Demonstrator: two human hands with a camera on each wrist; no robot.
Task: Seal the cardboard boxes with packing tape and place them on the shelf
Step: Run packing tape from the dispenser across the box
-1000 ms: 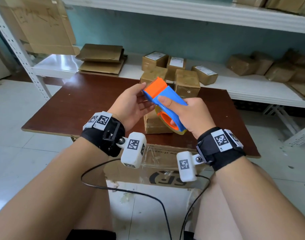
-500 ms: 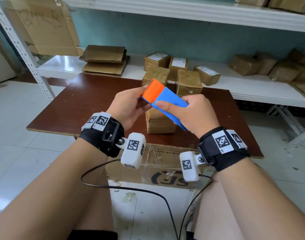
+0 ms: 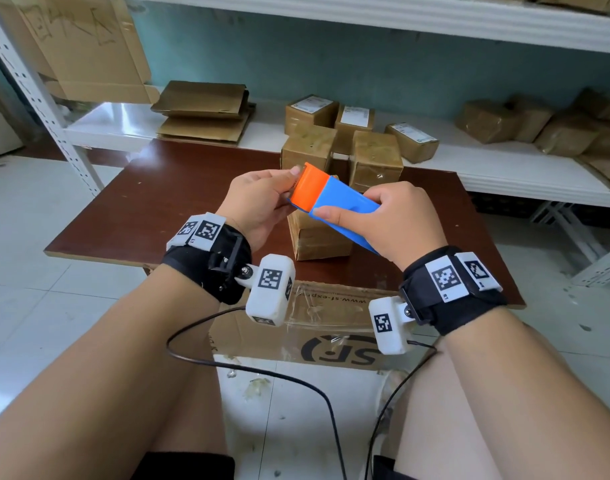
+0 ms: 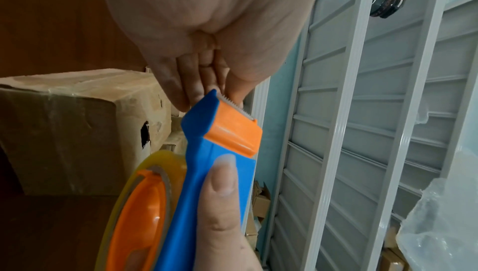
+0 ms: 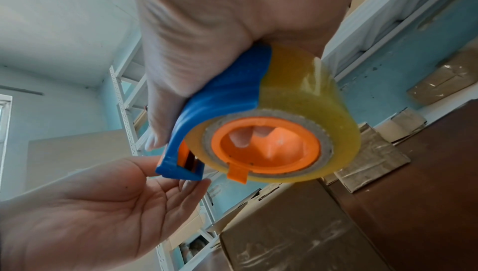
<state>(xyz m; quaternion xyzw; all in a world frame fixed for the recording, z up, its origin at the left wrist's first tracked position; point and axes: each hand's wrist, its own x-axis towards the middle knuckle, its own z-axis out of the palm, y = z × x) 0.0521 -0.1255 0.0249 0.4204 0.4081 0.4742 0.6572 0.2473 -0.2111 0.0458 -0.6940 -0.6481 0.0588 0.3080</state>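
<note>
The right hand [image 3: 397,223] is gripping the blue tape dispenser [image 3: 334,206] above a cardboard box [image 3: 317,237] on the table [image 3: 158,202]; left hand [image 3: 258,202] fingertips are pinching at its orange blade end

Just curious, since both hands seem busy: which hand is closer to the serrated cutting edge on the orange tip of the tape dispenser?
Left. The left hand's fingertips sit at the serrated cutting edge; the right hand grips the blue and orange tape dispenser farther back.
</note>
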